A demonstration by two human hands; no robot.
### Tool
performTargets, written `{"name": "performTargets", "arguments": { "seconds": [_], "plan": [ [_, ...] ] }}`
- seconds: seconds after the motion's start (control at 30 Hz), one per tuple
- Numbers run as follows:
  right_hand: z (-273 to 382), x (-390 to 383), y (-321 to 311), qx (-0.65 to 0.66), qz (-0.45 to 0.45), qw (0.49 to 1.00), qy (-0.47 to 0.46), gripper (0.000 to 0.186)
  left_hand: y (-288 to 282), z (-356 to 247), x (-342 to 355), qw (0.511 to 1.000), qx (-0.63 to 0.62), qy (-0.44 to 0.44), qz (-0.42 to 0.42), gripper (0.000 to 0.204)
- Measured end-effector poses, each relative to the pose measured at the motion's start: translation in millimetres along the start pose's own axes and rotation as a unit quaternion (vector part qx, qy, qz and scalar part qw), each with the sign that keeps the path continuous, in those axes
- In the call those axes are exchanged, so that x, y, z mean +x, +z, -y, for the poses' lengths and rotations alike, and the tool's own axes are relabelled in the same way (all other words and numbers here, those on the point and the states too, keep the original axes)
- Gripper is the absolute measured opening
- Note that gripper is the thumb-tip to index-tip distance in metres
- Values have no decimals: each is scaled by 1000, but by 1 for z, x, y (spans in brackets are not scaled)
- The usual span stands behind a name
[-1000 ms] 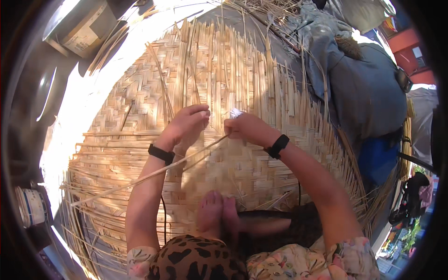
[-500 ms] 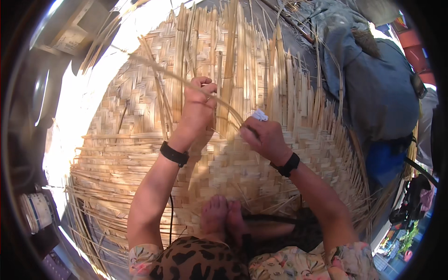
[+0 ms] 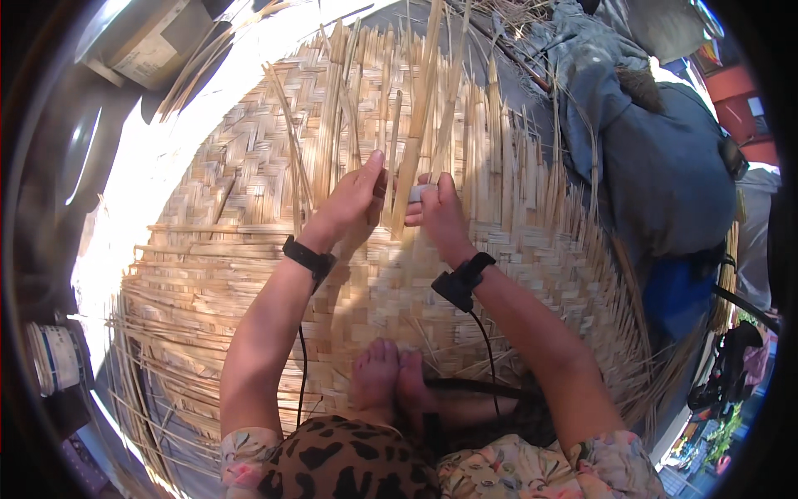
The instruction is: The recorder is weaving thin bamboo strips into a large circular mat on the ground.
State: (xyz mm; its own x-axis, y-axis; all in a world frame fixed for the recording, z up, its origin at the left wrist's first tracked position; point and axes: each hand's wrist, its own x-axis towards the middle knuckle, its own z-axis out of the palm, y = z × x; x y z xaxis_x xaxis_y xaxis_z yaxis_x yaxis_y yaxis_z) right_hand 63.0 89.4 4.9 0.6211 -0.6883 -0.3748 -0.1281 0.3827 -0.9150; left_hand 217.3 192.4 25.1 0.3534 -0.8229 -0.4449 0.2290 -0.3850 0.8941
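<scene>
As both meet mid-mat, left hand (image 3: 353, 200), right hand (image 3: 436, 212), loose strips (image 3: 416, 91) beyond

Left hand (image 3: 353, 200): its palm and fingertips face away from us, pressed into the upright bamboo strips (image 3: 416, 125), so we cannot tell how it grips them.
Right hand (image 3: 436, 208): we see a small pale object (image 3: 418, 193) between its fingers, too small to identify.
Woven mat (image 3: 249, 274): our forearms, feet (image 3: 391, 378) and lap hide its 6 o'clock part; the 9 o'clock edge is washed out by glare.
Container (image 3: 50, 358): at 8 o'clock, cut by the dark rim, its kind unclear.
Blue cloth heap (image 3: 665, 166): at 2 o'clock, we cannot tell what it covers.
Things at 4 o'clock (image 3: 731, 374): squeezed at the rim, unreadable.
</scene>
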Motion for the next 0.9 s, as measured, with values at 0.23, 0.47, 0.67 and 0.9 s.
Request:
{"name": "performTargets", "arguments": {
  "seconds": [0.23,0.47,0.67,0.9],
  "plan": [
    [5,20,-5,-271,246,930,-27,26,0,35,-37,937,-233,220,-140,16],
    [2,0,-10,-94,114,989,-13,32,-15,75,-78,903,-270,189,-274,21],
    [-12,-27,13,-399,-13,860,-319,40,-91,63,-99,866,-424,188,-184,11],
    [-13,-43,11,-679,145,617,-370,31,-131,40,-54,954,-146,1,-263,28]
  ]
}}
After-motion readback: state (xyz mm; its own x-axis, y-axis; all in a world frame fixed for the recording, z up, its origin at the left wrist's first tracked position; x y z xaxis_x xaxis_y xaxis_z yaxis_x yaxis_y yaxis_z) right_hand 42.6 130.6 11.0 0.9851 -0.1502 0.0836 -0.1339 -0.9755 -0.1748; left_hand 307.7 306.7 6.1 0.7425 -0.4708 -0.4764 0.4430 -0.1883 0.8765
